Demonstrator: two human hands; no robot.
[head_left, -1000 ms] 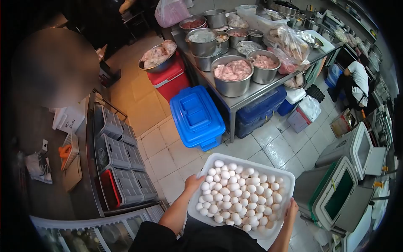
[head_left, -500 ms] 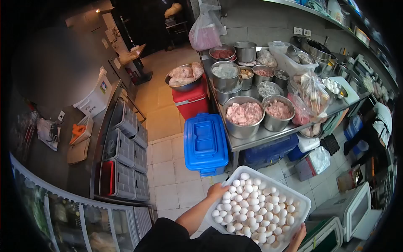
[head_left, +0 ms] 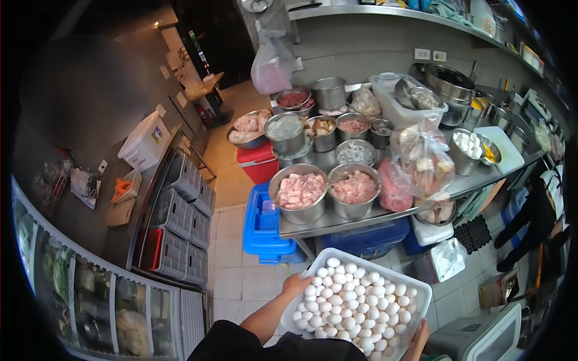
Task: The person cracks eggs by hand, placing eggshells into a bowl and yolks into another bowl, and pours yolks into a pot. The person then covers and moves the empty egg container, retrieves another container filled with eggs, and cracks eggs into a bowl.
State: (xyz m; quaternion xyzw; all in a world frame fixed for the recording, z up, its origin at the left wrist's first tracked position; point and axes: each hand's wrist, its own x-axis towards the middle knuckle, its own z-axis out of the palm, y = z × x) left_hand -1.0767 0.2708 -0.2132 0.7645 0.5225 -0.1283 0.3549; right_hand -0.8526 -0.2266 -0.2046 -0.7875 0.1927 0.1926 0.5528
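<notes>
A white plastic tub (head_left: 422,290) full of white eggs (head_left: 355,301) is held in front of my body, low in the view. My left hand (head_left: 295,285) grips its left rim, fingers wrapped at the edge. On the lower right side my right hand (head_left: 421,334) holds the tub wall, partly cut by the tub. Just beyond the tub stands a steel table (head_left: 385,218) with pots of raw meat (head_left: 301,191), a pot of minced meat (head_left: 353,188) and bagged food (head_left: 421,159).
A blue lidded bin (head_left: 265,231) and a red cooler (head_left: 257,165) stand left of the table. Grey crates (head_left: 177,213) sit under the left counter, near a glass-topped fridge (head_left: 102,301). A person (head_left: 533,210) is at the right, beyond a grey bin (head_left: 475,331).
The view has turned and moved nearer to the steel table, whose pots now appear more central. Both hands still hold the tub of eggs. The person at the right appears more upright.
</notes>
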